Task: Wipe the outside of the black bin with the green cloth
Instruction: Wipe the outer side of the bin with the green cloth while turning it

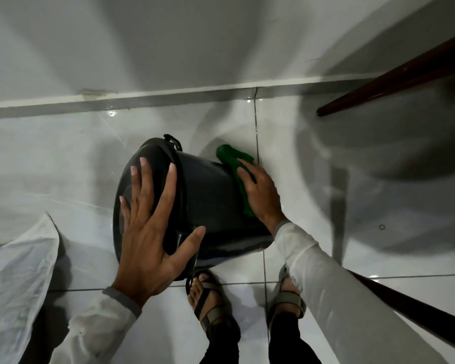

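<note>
A black bin (210, 195) lies tipped on its side on a pale tiled floor (326, 179), lid end to the left, just in front of the person's sandalled feet (208, 298). The left hand (153, 227) is spread wide and flat over the lid, probably to stop the bin rolling. The right hand (260, 190) presses a green cloth (234, 164) flat against the bin's upper side, near its base, so tipping likely brings that wall within reach. Around it: a white sheet (19, 271) on the left (crumpled), a dark wooden leg (392, 82) at upper right, and the wall close behind. The underside against the floor stays out of reach.
</note>
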Demonstrator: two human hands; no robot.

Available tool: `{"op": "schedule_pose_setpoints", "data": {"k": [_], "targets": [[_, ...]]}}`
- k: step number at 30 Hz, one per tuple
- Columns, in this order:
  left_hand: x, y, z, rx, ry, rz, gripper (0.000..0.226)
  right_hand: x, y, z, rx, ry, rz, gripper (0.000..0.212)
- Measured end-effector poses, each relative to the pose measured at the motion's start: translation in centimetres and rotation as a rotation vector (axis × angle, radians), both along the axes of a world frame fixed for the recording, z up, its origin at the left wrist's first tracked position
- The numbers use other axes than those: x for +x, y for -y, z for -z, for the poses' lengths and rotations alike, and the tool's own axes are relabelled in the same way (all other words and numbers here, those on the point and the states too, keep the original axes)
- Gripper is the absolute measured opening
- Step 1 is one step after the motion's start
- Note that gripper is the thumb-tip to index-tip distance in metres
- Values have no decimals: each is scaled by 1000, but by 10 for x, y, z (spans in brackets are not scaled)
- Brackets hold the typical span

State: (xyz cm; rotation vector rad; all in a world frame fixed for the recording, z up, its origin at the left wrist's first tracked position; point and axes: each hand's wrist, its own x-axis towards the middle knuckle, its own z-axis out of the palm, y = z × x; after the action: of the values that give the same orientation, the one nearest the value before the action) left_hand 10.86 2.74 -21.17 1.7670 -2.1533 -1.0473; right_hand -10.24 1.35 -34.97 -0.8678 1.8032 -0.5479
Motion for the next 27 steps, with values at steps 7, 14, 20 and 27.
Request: {"op": "schedule_pose_setpoints", "data": {"k": [7,14,20,27], "targets": [[-13,13,-3,6,18,6,101,-11,6,2,192,71,149,48],[-22,21,-3,-16,52,-12,106,49,6,-79,-113,239,131,59],[-16,20,-2,-5,23,-52,106,63,7,-99,-244,173,-43,54],[-10,7,-1,-6,11,-47,104,11,10,-17,3,-14,67,51]]}}
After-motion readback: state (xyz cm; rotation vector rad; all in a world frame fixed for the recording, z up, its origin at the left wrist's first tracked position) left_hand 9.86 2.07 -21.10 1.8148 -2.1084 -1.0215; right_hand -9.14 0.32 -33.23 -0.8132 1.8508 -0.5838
